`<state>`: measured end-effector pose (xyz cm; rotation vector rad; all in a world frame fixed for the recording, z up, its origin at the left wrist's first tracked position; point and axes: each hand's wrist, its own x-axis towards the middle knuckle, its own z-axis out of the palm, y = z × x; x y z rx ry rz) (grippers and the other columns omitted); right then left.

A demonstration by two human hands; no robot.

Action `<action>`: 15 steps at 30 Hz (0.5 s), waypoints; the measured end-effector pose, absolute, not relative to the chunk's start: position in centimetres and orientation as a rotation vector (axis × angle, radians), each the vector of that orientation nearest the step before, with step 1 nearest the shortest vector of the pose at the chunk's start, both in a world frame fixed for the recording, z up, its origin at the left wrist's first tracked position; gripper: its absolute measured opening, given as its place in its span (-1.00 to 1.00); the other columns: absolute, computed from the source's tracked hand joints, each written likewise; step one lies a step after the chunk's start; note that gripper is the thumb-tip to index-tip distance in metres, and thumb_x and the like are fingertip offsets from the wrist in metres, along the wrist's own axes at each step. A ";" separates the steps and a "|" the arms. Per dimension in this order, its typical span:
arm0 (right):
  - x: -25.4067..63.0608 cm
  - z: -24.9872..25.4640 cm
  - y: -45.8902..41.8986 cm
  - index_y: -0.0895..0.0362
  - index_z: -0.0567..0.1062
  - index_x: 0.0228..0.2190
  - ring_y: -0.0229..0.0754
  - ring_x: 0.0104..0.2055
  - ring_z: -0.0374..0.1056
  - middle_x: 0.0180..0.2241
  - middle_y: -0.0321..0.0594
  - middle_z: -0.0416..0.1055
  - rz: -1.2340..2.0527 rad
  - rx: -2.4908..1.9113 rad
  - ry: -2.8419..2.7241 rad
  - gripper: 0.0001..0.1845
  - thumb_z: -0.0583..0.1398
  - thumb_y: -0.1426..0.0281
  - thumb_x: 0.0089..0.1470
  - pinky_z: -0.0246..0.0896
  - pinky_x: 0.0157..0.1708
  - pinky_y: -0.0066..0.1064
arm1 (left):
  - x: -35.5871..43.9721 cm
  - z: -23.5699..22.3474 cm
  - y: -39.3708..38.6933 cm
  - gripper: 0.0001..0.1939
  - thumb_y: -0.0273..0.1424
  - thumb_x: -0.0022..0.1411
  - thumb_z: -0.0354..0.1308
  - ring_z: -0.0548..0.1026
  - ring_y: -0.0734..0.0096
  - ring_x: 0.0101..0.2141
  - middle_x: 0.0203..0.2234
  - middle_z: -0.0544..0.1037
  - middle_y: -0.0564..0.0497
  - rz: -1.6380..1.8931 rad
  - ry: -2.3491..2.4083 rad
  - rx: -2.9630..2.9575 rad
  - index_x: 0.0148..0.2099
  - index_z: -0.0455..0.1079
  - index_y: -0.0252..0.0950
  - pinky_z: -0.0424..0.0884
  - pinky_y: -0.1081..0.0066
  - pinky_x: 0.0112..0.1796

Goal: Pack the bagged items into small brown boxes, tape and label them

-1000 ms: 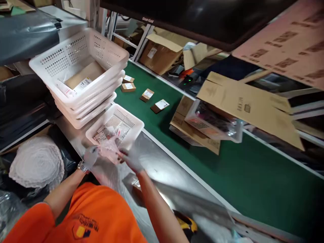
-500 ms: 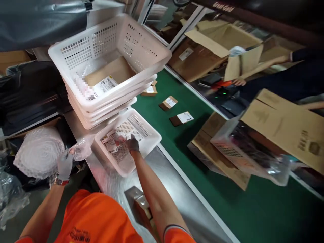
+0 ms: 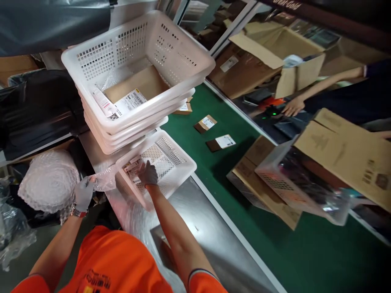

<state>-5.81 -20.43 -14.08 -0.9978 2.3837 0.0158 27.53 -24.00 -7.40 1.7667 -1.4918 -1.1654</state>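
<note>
My gloved left hand [image 3: 83,193] is closed on a piece of clear bubble wrap [image 3: 104,182] at the left edge of the steel table. My gloved right hand [image 3: 148,173] reaches into a small white basket [image 3: 180,162] and rests, fingers curled, on the small labelled packets [image 3: 132,169] lying in it. Whether it grips one I cannot tell. Just behind stands a stack of large white baskets [image 3: 183,61]; the top one holds a brown labelled parcel [image 3: 137,87].
A roll of bubble wrap [image 3: 49,181] lies at my left. A green conveyor [image 3: 275,252] carries small labelled boxes [image 3: 220,143], flat cardboard and a white crate under a carton [image 3: 342,150]. Another person's hand [image 3: 291,108] reaches over a scanner beyond the belt.
A second ago both hands held the bubble wrap together in front of the small basket. The left hand carried it off to the left; the right hand went into the basket and has since drawn slightly nearer.
</note>
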 end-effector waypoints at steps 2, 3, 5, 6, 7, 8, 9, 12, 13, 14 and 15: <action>-6.0 -14.3 -20.6 0.26 0.36 0.46 0.19 0.37 0.41 0.34 0.29 0.46 0.060 -1.066 2.396 -0.22 0.33 0.12 0.42 0.28 0.30 -0.14 | 27.6 -7.6 -23.9 -0.48 0.06 0.32 0.17 0.69 0.04 -0.16 -0.24 0.79 -0.10 -1.170 -1.469 1.758 -0.10 0.71 -0.26 0.57 0.25 -0.14; -6.2 -14.3 -20.6 0.26 0.44 0.39 0.18 0.35 0.42 0.30 0.26 0.51 0.080 -1.088 2.384 -0.32 0.31 0.14 0.44 0.27 0.31 -0.14 | 27.6 -7.7 -23.8 -0.48 0.06 0.31 0.18 0.69 0.03 -0.14 -0.23 0.79 -0.10 -1.160 -1.464 1.759 -0.10 0.72 -0.25 0.57 0.25 -0.12; -6.6 -14.4 -20.3 0.24 0.54 0.30 0.12 0.30 0.46 0.24 0.17 0.59 0.092 -1.120 2.353 -0.49 0.25 0.22 0.48 0.26 0.29 -0.18 | 27.9 -7.8 -23.8 -0.49 0.06 0.30 0.19 0.70 0.04 -0.14 -0.24 0.80 -0.09 -1.128 -1.465 1.769 -0.11 0.73 -0.23 0.57 0.26 -0.11; -6.8 -14.3 -20.1 0.22 0.55 0.30 0.08 0.28 0.48 0.23 0.13 0.62 0.090 -1.145 2.350 -0.52 0.21 0.27 0.50 0.27 0.28 -0.21 | 28.1 -7.8 -23.7 -0.49 0.07 0.29 0.19 0.70 0.05 -0.16 -0.27 0.79 -0.08 -1.112 -1.465 1.779 -0.12 0.73 -0.22 0.57 0.28 -0.13; -6.9 -14.3 -19.9 0.20 0.54 0.34 0.06 0.26 0.49 0.23 0.10 0.63 0.084 -1.195 2.351 -0.51 0.18 0.31 0.51 0.28 0.26 -0.22 | 28.3 -7.8 -23.7 -0.49 0.07 0.29 0.18 0.69 0.07 -0.19 -0.31 0.78 -0.07 -1.105 -1.461 1.788 -0.14 0.73 -0.22 0.56 0.29 -0.16; -6.9 -14.3 -19.7 0.17 0.54 0.35 0.06 0.25 0.50 0.23 0.07 0.64 0.082 -1.275 2.345 -0.51 0.16 0.34 0.52 0.28 0.25 -0.22 | 28.5 -7.8 -23.6 -0.49 0.09 0.29 0.18 0.68 0.09 -0.24 -0.36 0.75 -0.05 -1.107 -1.456 1.798 -0.16 0.72 -0.22 0.54 0.31 -0.20; -6.8 -14.2 -19.6 0.16 0.57 0.34 0.08 0.23 0.51 0.22 0.08 0.65 0.091 -1.389 2.309 -0.52 0.14 0.36 0.52 0.29 0.23 -0.19 | 28.7 -7.8 -23.5 -0.48 0.10 0.29 0.17 0.66 0.12 -0.29 -0.41 0.72 -0.04 -1.117 -1.451 1.805 -0.17 0.72 -0.23 0.52 0.32 -0.24; -6.2 -14.3 -20.0 0.15 0.73 0.13 0.16 0.23 0.49 0.17 0.11 0.68 0.141 -1.756 2.042 -0.61 0.15 0.39 0.52 0.28 0.24 -0.10 | 28.9 -7.9 -23.4 -0.45 0.11 0.29 0.15 0.60 0.18 -0.38 -0.49 0.66 -0.03 -1.153 -1.445 1.817 -0.20 0.70 -0.25 0.48 0.35 -0.31; -6.1 -14.5 -20.3 0.14 0.75 0.10 0.16 0.26 0.47 0.18 0.10 0.68 0.144 -1.836 1.945 -0.63 0.16 0.39 0.51 0.27 0.27 -0.09 | 28.9 -7.9 -23.4 -0.45 0.11 0.29 0.15 0.60 0.19 -0.38 -0.50 0.64 -0.02 -1.162 -1.449 1.817 -0.21 0.69 -0.26 0.47 0.35 -0.32; -6.0 -14.7 -20.6 0.12 0.75 0.11 0.15 0.30 0.44 0.22 0.09 0.67 0.145 -1.884 1.880 -0.64 0.18 0.39 0.51 0.27 0.29 -0.10 | 28.8 -8.0 -23.4 -0.45 0.10 0.29 0.15 0.60 0.19 -0.39 -0.51 0.63 -0.02 -1.167 -1.456 1.815 -0.21 0.69 -0.26 0.46 0.36 -0.32; -6.0 -14.9 -20.9 0.11 0.72 0.18 0.14 0.34 0.42 0.28 0.08 0.64 0.152 -1.904 1.858 -0.62 0.21 0.38 0.49 0.26 0.32 -0.12 | 28.8 -8.0 -23.4 -0.45 0.10 0.30 0.15 0.60 0.20 -0.38 -0.51 0.63 -0.01 -1.170 -1.465 1.812 -0.20 0.70 -0.26 0.45 0.36 -0.32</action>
